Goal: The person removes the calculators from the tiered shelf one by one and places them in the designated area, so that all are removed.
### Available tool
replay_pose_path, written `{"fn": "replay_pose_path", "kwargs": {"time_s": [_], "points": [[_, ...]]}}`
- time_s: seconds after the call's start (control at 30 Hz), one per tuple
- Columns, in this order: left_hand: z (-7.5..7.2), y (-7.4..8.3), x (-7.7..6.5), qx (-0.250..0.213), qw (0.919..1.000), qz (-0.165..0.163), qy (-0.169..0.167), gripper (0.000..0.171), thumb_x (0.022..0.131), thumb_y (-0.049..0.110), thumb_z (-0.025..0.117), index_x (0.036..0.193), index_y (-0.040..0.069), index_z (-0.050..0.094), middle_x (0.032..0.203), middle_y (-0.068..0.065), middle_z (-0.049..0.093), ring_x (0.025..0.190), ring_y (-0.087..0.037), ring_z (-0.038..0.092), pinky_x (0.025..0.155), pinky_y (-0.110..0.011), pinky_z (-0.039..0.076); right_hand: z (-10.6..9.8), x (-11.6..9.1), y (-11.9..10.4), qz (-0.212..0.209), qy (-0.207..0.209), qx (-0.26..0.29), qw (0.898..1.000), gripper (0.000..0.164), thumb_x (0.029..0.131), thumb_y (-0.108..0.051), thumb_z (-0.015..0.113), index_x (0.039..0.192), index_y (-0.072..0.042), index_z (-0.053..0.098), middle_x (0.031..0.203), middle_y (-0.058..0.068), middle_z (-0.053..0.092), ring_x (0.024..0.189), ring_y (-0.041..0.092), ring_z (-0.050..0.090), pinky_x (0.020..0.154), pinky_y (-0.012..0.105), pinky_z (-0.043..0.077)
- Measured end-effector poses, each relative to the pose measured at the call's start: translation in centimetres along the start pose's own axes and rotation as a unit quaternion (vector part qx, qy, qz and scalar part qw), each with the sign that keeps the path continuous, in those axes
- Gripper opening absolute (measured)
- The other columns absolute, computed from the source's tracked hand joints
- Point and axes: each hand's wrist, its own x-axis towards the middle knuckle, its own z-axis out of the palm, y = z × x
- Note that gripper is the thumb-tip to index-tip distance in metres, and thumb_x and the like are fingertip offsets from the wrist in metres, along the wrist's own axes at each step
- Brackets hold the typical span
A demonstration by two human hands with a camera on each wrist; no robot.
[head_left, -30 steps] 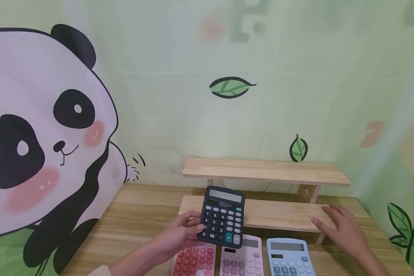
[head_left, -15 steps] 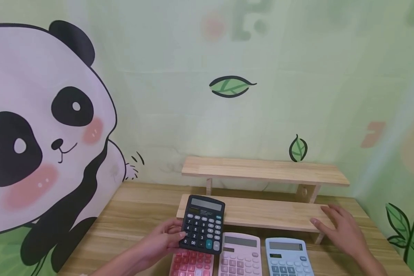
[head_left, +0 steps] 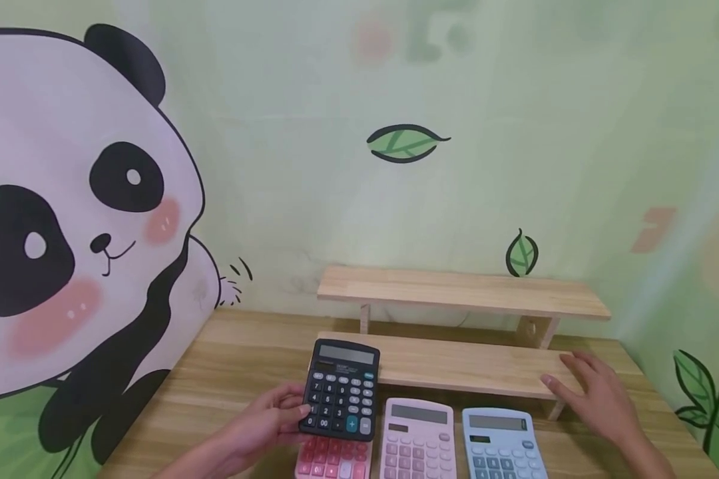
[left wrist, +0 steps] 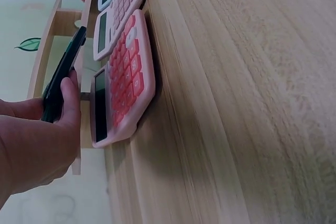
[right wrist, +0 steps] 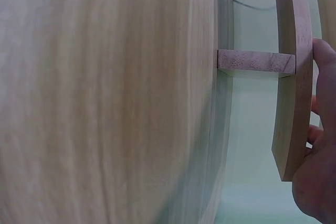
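My left hand (head_left: 272, 420) pinches a black calculator (head_left: 343, 391) by its lower left edge, thumb on the front near the keys. The calculator is tilted, display upward, before the left end of the lower shelf board (head_left: 467, 366). It overlaps a pink calculator with red keys (left wrist: 125, 77); the left wrist view shows a gap between them. My right hand (head_left: 602, 399) rests on the lower board's right end, fingers spread on the wood. A light pink calculator (head_left: 418, 439) and a light blue calculator (head_left: 503, 442) lie in a row with the red-keyed one.
Behind the lower board rises a higher wooden board (head_left: 455, 289) on short supports. The stand is on a wood-grain table (head_left: 216, 372) against a green wall cloth (head_left: 287, 166) printed with a panda and leaves.
My left hand has carried the black calculator leftward and slightly down, uncovering the light pink calculator's display. The right hand stays on the board. The head view has shifted slightly.
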Motion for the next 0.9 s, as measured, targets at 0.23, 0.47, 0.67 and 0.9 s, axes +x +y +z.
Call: {"fn": "replay_pose_path", "kwargs": {"time_s": [0.23,0.47,0.67,0.9], "points": [[1.1,0.8,0.7,-0.02,0.9997,0.005,-0.015,0.05,0.105,0.007,0.06,0.147,-0.01,0.04,0.131,-0.021,0.064,0.113,-0.033,0.071,0.104,-0.049,0.059,-0.2,0.3,-0.1,-0.005,0.005,0.007,1.0,0.077,0.1,-0.053,0.069,0.139,0.012,0.058,0.144,0.042,0.046,0.129,0.064,0.041,0.099,0.083,0.037],[2.8,1.5,2.0,-0.019,0.9995,0.01,-0.023,0.041,0.105,0.007,0.059,0.142,-0.005,0.047,0.128,-0.02,0.065,0.107,-0.028,0.072,0.102,-0.049,0.059,-0.4,0.3,-0.5,0.007,-0.006,0.003,1.0,0.079,0.1,-0.055,0.068,0.14,0.012,0.057,0.146,0.041,0.044,0.131,0.064,0.04,0.1,0.083,0.036],[5.2,1.7,3.8,-0.029,0.9987,0.027,-0.031,0.04,0.106,0.007,0.058,0.143,-0.006,0.048,0.127,-0.019,0.068,0.109,-0.031,0.073,0.102,-0.046,0.06,-0.5,0.2,-0.4,0.012,-0.012,-0.002,1.0,0.079,0.1,-0.056,0.067,0.141,0.012,0.057,0.147,0.042,0.044,0.131,0.064,0.04,0.101,0.083,0.036],[8.2,1.7,6.0,-0.049,0.9975,0.034,-0.037,0.044,0.107,0.006,0.058,0.147,-0.009,0.046,0.129,-0.022,0.066,0.112,-0.033,0.072,0.101,-0.046,0.06,-0.4,0.0,-0.1,0.013,-0.019,0.0,1.0,0.08,0.101,-0.057,0.066,0.141,0.011,0.057,0.147,0.042,0.044,0.131,0.065,0.04,0.099,0.084,0.036]]}}
